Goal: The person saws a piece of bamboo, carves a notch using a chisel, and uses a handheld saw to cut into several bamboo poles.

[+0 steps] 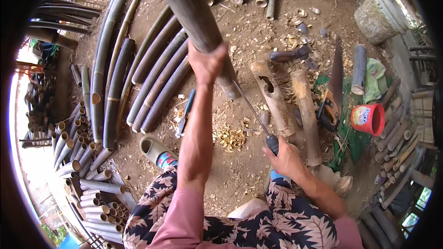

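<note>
My left hand (206, 64) is wrapped round a thick dark bamboo pole (187, 9), which slants from the top of the view down toward the middle. In my right hand (287, 160) is a screwdriver-like tool (251, 108), with a dark handle and a long thin metal shaft. Its shaft points up and left to the pole's lower end; whether the tip touches or lies behind it I cannot tell. Right of the pole lie a pale bamboo piece with a jagged hole (277, 106) and another pale bamboo length (305, 115). A blue-handled knife (187, 108) lies left, near my forearm.
Dark bamboo poles (159, 76) lie fanned out at left, with stacked cut bamboo (99, 210) nearer. At right are a handsaw (333, 94), a red tub (368, 119), a green cloth (374, 78) and a dirty bucket (376, 16). Shavings (229, 138) litter the dirt floor.
</note>
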Available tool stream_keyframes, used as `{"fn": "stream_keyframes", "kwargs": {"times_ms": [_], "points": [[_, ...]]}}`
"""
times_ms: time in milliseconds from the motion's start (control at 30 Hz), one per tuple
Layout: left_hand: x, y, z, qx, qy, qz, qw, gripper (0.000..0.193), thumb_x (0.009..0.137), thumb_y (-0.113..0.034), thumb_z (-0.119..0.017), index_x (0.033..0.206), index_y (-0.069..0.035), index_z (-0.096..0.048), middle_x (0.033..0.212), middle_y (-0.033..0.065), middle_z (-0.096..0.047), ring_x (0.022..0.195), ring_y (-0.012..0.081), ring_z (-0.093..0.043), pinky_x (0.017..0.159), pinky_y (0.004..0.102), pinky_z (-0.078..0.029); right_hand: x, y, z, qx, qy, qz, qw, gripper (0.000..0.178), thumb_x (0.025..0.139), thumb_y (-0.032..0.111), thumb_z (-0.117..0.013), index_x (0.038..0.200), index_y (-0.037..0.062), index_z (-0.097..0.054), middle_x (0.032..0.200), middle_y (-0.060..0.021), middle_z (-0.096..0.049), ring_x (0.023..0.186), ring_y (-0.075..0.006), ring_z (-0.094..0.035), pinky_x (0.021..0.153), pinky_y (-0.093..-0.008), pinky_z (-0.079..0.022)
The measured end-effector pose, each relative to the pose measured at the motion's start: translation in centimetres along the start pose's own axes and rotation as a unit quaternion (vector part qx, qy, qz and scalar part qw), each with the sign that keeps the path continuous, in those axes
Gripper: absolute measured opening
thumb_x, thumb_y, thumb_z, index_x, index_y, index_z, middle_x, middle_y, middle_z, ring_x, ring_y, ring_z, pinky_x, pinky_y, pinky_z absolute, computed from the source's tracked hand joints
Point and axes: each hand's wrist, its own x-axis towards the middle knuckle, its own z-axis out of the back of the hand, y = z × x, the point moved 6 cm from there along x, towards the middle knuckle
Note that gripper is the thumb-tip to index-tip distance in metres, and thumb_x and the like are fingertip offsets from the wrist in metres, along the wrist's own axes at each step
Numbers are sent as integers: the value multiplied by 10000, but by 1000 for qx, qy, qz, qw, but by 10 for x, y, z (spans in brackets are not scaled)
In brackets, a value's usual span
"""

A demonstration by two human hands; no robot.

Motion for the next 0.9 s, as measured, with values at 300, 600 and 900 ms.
{"fn": "stream_keyframes", "kwargs": {"times_ms": [300,600,900], "points": [[43,66,4,257,-157,111,947,718,644,-260,-823,1181,52,-461,1000,214,-675,883,329,-685,830,412,-566,73,-13,-46,59,-19,5,998,372,872,234,-672,1053,-60,-534,717,-255,-653,661,-428,-683,588,-486,-535],[61,93,12,44,-35,55,997,517,661,-149,-844,1053,37,-563,908,123,-692,790,219,-682,751,340,-568,87,-20,-56,86,-17,39,995,347,809,181,-730,1030,-44,-584,703,-232,-654,661,-410,-682,598,-457,-525],[75,135,34,-135,65,207,967,435,720,-126,-817,1065,7,-588,908,103,-676,756,199,-672,705,343,-583,126,-29,-108,147,1,62,987,325,814,171,-727,1003,-50,-582,721,-216,-657,662,-363,-694,604,-437,-530]]}}
